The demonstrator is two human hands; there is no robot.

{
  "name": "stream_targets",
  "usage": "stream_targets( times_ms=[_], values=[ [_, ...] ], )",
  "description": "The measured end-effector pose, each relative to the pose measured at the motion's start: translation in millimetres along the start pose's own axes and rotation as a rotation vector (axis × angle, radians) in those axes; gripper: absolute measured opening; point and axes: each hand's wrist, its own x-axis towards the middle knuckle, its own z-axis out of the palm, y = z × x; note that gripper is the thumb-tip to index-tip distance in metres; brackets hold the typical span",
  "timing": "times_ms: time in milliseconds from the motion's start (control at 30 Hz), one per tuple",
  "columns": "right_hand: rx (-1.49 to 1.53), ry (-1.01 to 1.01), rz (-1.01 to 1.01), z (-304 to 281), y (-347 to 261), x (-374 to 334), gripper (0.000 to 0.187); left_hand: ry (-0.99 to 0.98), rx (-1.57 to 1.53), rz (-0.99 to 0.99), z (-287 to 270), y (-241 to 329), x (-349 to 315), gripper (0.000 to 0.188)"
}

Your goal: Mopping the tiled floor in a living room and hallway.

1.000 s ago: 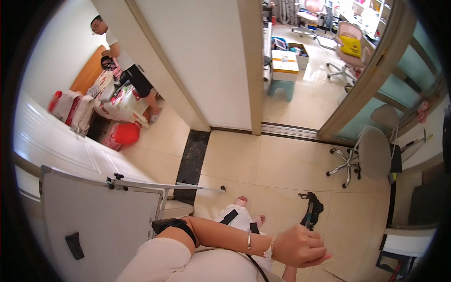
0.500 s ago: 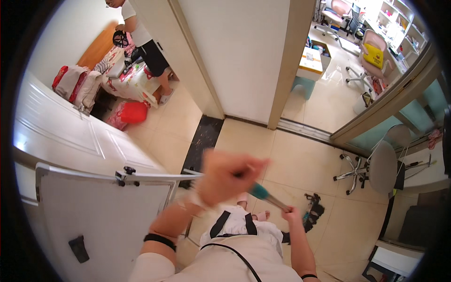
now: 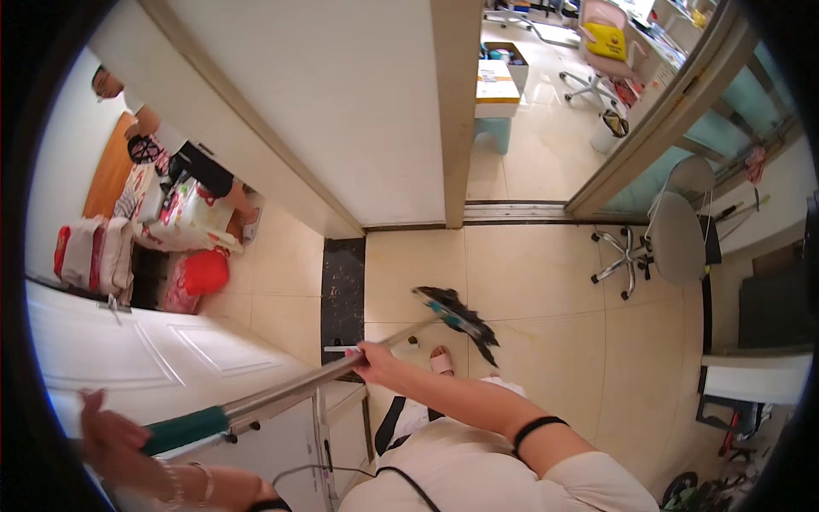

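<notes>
A mop with a metal pole point(image 3: 294, 391) slants across in front of me, from the lower left up to its dark, flat head point(image 3: 459, 321) on the tiled floor. My right hand point(image 3: 373, 363) is closed round the pole partway along. At the far lower left, my left hand point(image 3: 119, 435) is at the teal grip point(image 3: 183, 429) near the upper end; it is somewhat blurred, with its thumb raised and the other fingers round the grip. My sandalled foot point(image 3: 441, 360) shows just below the mop head.
A white door point(image 3: 188, 350) and a whiteboard point(image 3: 281, 444) stand at the left. Through the doorway a person point(image 3: 200, 162) is beside a bed, with a red bag point(image 3: 207, 271) on the floor. A grey swivel chair point(image 3: 676, 239) stands right; a sliding-door track point(image 3: 512, 211) crosses ahead.
The mop has swung round: its head went from right of my feet to ahead of them. My left hand moved to the lower left, my right hand leftward. The view turned right.
</notes>
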Motion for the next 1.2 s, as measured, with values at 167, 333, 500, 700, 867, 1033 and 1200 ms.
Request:
stream_targets(
  times_ms=[167, 333, 500, 700, 867, 1033, 1200],
  values=[
    [-0.061, -0.116, -0.011, -8, -30, 113, 0.014, -0.441, 0.245, -0.392, 69, 32, -46, 0.013],
    [-0.026, -0.134, -0.057, 2, -32, 132, 0.020, -0.410, 0.216, -0.410, 90, -18, -36, 0.026],
    [0.062, -0.161, -0.118, 7, -57, 120, 0.014, -0.461, 0.144, -0.206, 117, -29, -23, 0.024],
    [0.390, -0.387, -0.269, -21, -134, 93, 0.008, -0.568, -0.102, -0.119, 190, 17, -18, 0.022],
    [0.468, -0.605, -0.475, -120, -211, 28, 0.013, -0.766, -0.270, 0.006, 227, 141, -68, 0.020],
    [0.561, -0.540, -0.834, -287, -279, -48, 0.015, -0.977, -0.508, 0.112, 251, 291, -176, 0.020],
    [0.712, -0.307, -1.074, -453, -274, -109, 0.016, -1.337, -0.648, 0.241, 208, 380, -300, 0.013]
  ],
)
